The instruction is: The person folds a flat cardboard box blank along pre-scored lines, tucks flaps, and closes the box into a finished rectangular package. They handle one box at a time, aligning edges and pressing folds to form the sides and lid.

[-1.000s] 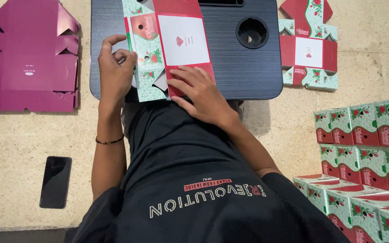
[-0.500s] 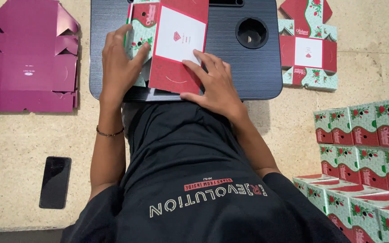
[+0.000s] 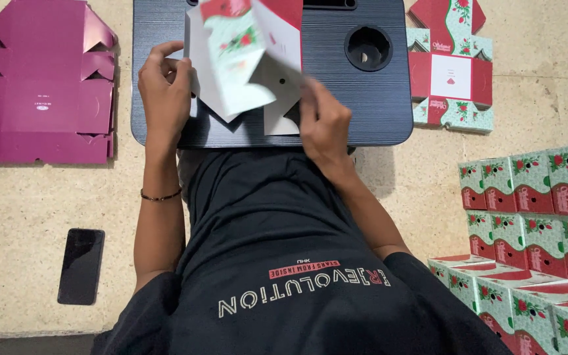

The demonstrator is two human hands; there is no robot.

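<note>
Folding the red-and-green carton blank [image 3: 244, 59] over the near edge of the dark worktop [image 3: 363, 98], left hand [image 3: 164, 92] gripping its left panel, right hand [image 3: 325, 121] pinching the white flap; likely best creasing along scored lines, panels square.

flat magenta carton blank [image 3: 42, 85] on floor, left. black phone [image 3: 81, 265] lower left. printed flat blank [image 3: 450, 69] right of dark lap desk [image 3: 376, 105]. folded boxes [image 3: 534, 197] stacked right, count unclear.

Home-style packing spot: stone floor [image 3: 27, 197], lap desk [image 3: 363, 98], stacked folded boxes [image 3: 534, 197], flat box blanks [image 3: 41, 85].
</note>
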